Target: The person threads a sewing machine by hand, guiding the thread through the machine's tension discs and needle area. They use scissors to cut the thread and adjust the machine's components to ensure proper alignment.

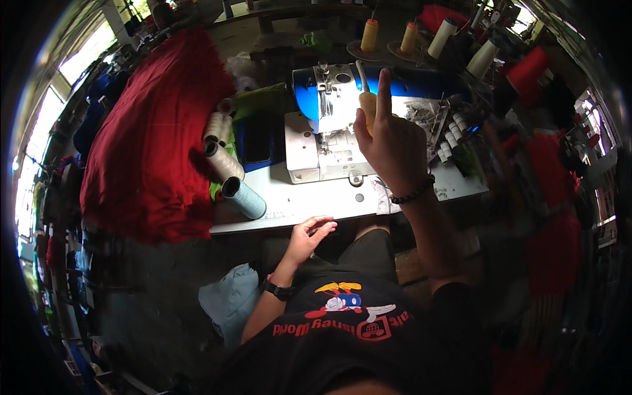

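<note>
My right hand (pixel 396 148) is raised in front of the sewing machine (pixel 336 92), index finger stretched upward and thumb apart. Its other fingers are folded out of sight, and no held object shows. Just behind the thumb stands a yellowish piece with a pale stem (pixel 366 100), partly covered by the hand. Low at the front edge of the white table (pixel 299 209), my left hand (pixel 308 238) has its fingers loosely extended with nothing in them. The machine is white and blue, with its needle area brightly lit. Left of it lean a light blue thread cone (pixel 245 199) and a cream thread cone (pixel 224 161).
A large heap of red fabric (pixel 155 138) covers the left side. Yellow thread cones (pixel 370 36) and a white cone (pixel 442 39) stand behind the machine. Several small white spools (pixel 450 138) lie at the right. Light blue cloth (pixel 229 296) hangs beside my left forearm.
</note>
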`<state>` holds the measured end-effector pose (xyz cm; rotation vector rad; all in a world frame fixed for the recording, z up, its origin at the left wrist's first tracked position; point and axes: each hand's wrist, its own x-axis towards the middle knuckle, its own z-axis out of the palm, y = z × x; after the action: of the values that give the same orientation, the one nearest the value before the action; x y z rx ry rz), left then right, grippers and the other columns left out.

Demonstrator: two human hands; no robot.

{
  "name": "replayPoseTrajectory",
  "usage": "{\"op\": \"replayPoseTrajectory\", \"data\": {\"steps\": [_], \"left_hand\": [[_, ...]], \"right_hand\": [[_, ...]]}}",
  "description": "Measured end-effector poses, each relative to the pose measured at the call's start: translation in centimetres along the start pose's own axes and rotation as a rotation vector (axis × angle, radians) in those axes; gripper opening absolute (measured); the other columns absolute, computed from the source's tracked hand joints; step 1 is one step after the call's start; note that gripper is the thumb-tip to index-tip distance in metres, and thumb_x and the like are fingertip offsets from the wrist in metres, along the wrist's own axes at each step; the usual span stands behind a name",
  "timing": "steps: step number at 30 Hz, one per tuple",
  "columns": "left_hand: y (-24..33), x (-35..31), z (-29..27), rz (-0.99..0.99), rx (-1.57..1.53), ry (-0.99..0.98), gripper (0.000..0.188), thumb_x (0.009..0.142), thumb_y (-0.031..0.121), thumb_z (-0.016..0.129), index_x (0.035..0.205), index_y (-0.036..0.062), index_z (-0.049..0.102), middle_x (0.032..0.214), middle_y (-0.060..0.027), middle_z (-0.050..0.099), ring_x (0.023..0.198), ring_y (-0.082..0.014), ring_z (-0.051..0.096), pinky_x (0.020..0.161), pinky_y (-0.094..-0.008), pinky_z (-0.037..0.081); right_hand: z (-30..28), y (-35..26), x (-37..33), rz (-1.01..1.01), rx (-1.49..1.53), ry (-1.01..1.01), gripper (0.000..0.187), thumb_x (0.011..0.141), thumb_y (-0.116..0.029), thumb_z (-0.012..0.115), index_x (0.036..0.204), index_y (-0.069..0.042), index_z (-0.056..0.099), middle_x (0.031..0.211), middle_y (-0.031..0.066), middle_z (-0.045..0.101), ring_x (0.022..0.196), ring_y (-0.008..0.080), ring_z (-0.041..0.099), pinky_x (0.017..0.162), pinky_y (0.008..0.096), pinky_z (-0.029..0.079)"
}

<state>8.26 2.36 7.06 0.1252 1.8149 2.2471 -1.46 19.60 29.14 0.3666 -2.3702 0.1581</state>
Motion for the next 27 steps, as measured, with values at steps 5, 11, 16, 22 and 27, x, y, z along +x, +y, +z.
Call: {"op": "replayPoseTrajectory", "data": {"steps": [5,11,16,22,27], "left_hand": [[-1.1,1.1,-1.3,0.083,0.018,0.088,0.027,0.093,0.010,0.060,0.116,-0.0046,0.059,0.103,-0.0105,0.067,0.093,-0.0142,0.064,0.084,-0.0254,0.050],[-1.5,3.7,-2.7,0.452,0.774,0.486,0.035,0.083,0.007,0.065,0.117,0.0002,0.059,0.112,-0.0142,0.061,0.105,-0.0275,0.059,0.092,-0.0360,0.045],[-3.4,5.0,-4.3,0.401,1.347,0.552,0.052,0.088,0.024,0.060,0.135,0.0067,0.044,0.143,-0.0160,0.037,0.131,-0.0320,0.036,0.109,-0.0484,0.025],[-4.8,6.1,-3.7,0.271,1.521,0.596,0.061,0.090,0.034,0.056,0.141,0.0082,0.035,0.148,-0.0152,0.028,0.137,-0.0314,0.028,0.112,-0.0514,0.014],[-4.9,5.4,-3.6,0.214,1.602,0.617,0.061,0.089,0.036,0.056,0.141,0.0106,0.037,0.148,-0.0155,0.030,0.136,-0.0317,0.029,0.111,-0.0531,0.014]], "right_hand": [[-1.0,0.8,-1.8,0.054,0.174,0.050,0.083,0.086,-0.039,0.064,0.145,0.002,0.024,0.049,0.0082,0.055,0.042,0.0223,0.058,0.041,0.0309,0.046],[0.2,13.3,-10.7,0.609,1.016,0.404,0.050,0.094,-0.033,0.055,0.133,-0.002,0.045,0.072,0.0050,0.063,0.054,0.0111,0.054,0.057,0.0232,0.046],[11.2,33.4,-15.2,1.044,1.087,0.626,0.042,0.095,-0.036,0.051,0.124,-0.005,0.055,0.112,0.0090,0.059,0.097,0.0176,0.057,0.084,0.0314,0.046],[22.9,42.8,-16.2,0.947,1.466,-0.066,0.053,0.093,-0.034,0.056,0.137,-0.008,0.045,0.130,0.0102,0.052,0.117,0.0242,0.047,0.102,0.0353,0.036],[23.0,44.9,-12.0,0.918,1.431,-0.065,0.052,0.092,-0.034,0.056,0.137,-0.008,0.046,0.130,0.0102,0.052,0.117,0.0240,0.047,0.102,0.0354,0.036]]}}
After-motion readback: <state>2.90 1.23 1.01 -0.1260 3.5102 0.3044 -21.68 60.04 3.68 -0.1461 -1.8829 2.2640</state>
